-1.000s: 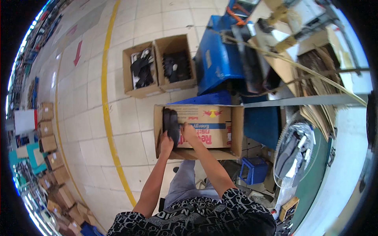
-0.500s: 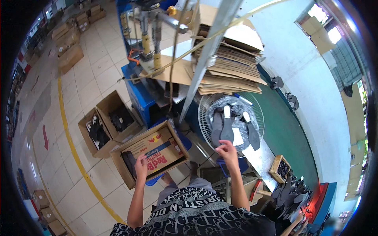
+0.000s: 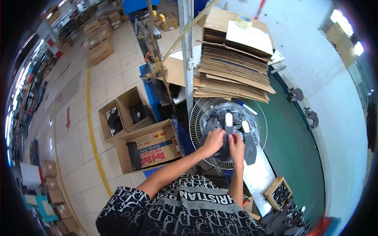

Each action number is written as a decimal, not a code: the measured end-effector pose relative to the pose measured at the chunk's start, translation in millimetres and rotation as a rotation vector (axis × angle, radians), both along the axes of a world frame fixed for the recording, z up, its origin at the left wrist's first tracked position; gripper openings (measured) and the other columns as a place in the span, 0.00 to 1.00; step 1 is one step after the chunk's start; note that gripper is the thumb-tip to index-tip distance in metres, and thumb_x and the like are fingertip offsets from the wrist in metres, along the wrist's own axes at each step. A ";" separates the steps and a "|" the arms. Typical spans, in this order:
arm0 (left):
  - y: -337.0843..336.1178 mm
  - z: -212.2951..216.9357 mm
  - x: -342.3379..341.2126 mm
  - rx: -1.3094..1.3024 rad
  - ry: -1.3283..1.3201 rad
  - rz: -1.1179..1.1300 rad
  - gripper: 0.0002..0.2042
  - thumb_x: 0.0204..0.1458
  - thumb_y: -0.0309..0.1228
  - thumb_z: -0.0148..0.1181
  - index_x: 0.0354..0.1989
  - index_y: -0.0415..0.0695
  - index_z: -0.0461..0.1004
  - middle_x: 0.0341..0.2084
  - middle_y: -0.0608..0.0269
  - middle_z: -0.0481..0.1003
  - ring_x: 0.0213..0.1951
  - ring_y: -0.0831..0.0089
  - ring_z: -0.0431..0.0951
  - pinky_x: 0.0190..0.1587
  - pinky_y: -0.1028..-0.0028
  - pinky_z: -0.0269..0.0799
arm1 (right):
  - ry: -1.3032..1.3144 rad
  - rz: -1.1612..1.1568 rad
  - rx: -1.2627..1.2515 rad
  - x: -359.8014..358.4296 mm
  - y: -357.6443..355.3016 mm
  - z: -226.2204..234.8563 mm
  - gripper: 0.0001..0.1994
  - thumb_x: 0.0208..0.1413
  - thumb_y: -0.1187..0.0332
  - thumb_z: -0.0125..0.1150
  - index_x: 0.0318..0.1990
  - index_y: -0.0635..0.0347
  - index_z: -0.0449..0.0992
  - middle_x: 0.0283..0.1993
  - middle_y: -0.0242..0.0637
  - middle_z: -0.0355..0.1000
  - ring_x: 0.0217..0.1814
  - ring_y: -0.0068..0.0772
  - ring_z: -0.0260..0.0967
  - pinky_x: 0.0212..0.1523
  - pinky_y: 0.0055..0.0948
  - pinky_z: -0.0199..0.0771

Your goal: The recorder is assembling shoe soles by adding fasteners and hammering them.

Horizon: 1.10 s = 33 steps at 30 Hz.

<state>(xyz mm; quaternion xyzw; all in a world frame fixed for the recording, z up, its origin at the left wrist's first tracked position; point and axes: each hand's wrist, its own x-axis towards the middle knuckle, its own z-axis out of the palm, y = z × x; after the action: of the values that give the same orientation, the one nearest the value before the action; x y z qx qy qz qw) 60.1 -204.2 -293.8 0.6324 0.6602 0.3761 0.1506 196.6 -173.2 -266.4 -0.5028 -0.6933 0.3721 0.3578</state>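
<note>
Both my hands meet over a round white wire basket [image 3: 191, 135] lined with a clear plastic bag [image 3: 205, 118]. Between them lies a dark grey insole-shaped piece [image 3: 223, 152] with a white tip pointing away from me. My left hand [image 3: 214, 142] is closed at its left edge, fingertips pinched against it. On the other side, my right hand [image 3: 237, 148] has its fingers bent onto the same piece. A second grey insole [image 3: 250, 147] with a white tip rests to the right. Another dark insole [image 3: 210, 125] shows beyond my left hand.
Left of the basket, an open carton [image 3: 123, 157] holds a dark insole [image 3: 134, 155]; two smaller open cartons [image 3: 130, 98] stand behind. Flattened cardboard [image 3: 236, 72] is stacked beyond the basket, beside a metal post [image 3: 187, 59]. A wooden box [image 3: 270, 192] of small dark parts sits front right.
My left hand has left the carton on the left and come over to the basket. My right hand has closed in on the middle insole. The view has shifted.
</note>
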 end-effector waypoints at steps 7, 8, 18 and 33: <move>-17.9 11.9 7.0 0.053 -0.004 0.275 0.15 0.50 0.25 0.56 0.47 0.35 0.69 0.39 0.48 0.73 0.41 0.52 0.74 0.46 0.60 0.69 | -0.414 0.098 0.069 -1.4 20.7 -12.5 0.23 0.47 0.65 0.68 0.46 0.70 0.68 0.44 0.56 0.68 0.46 0.56 0.68 0.46 0.43 0.70; -18.1 23.3 -2.2 0.032 0.175 0.359 0.17 0.50 0.28 0.57 0.48 0.35 0.68 0.40 0.46 0.73 0.41 0.51 0.74 0.47 0.59 0.69 | -0.451 0.096 0.078 -5.4 22.3 -4.5 0.20 0.47 0.66 0.67 0.44 0.70 0.69 0.45 0.57 0.67 0.45 0.59 0.68 0.45 0.45 0.70; -0.1 -16.6 -47.2 -0.338 -0.561 0.172 0.24 0.47 0.37 0.67 0.45 0.31 0.67 0.35 0.51 0.75 0.37 0.63 0.78 0.41 0.68 0.72 | -0.328 0.263 0.066 20.5 52.1 -8.9 0.20 0.48 0.62 0.66 0.39 0.71 0.70 0.42 0.58 0.70 0.45 0.58 0.69 0.48 0.46 0.70; -70.3 59.1 -53.2 -0.270 -1.449 0.063 0.14 0.59 0.26 0.53 0.53 0.39 0.65 0.45 0.60 0.74 0.45 0.75 0.75 0.48 0.74 0.73 | 0.659 0.266 -0.651 -13.0 -10.5 43.5 0.05 0.59 0.71 0.47 0.35 0.59 0.70 0.22 0.23 0.61 0.21 0.15 0.58 0.24 0.19 0.64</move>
<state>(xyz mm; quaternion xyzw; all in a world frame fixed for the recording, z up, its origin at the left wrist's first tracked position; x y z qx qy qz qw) 6.9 -274.6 -234.7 0.1820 0.4534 0.6191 0.6149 183.6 -183.8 -222.9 -0.3510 -0.4490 0.7518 0.3317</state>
